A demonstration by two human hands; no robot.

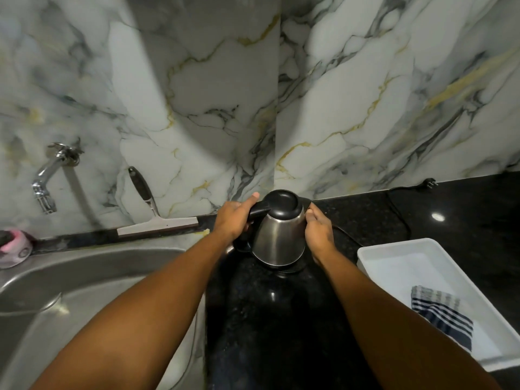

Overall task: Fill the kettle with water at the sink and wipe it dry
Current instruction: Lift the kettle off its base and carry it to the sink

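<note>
A steel kettle (278, 240) with a black lid and black handle stands on its black base on the dark counter, near the marble wall. My left hand (233, 218) is wrapped around the handle, thumb up beside the lid. My right hand (319, 230) presses flat against the kettle's right side. The steel sink (70, 280) lies to the left, with a chrome tap (46, 178) on the wall above it. A striped blue and grey cloth (441, 313) lies in a white tray (394, 249) at the right.
A squeegee (153, 212) leans on the wall behind the sink. A pink scrubber (14, 249) sits at the sink's far left corner. The kettle's black cord (399, 209) runs along the counter to a loose plug (429, 182) by the wall.
</note>
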